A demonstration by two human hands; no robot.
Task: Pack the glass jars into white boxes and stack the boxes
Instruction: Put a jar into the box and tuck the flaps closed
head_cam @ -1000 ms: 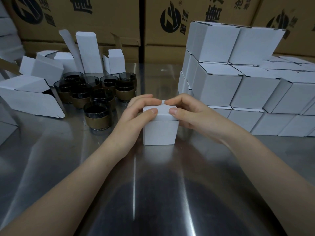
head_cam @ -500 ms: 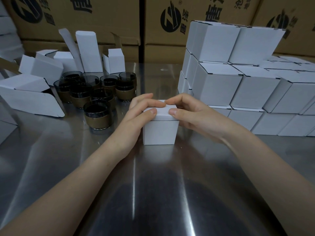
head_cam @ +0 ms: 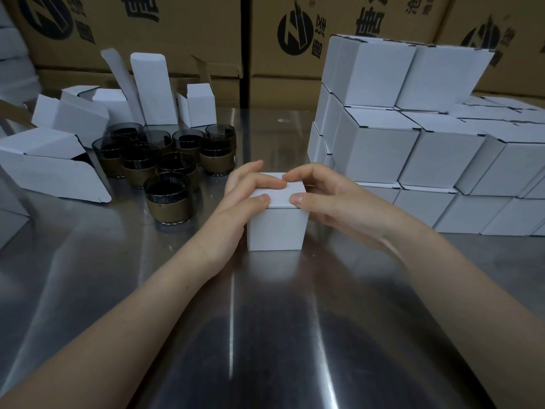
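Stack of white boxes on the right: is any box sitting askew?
Yes. The top right box looks tilted, not square with its neighbour; the wide-angle lens may exaggerate this. The rest look even.

White boxes (head_cam: 380, 149); dark jars (head_cam: 168, 199), brown bands; brown cartons (head_cam: 188, 28), black logos.

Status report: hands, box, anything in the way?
Left hand, right hand hold the white box, thumbs on top. Box upright on table. Nearest jar clear, left of it.
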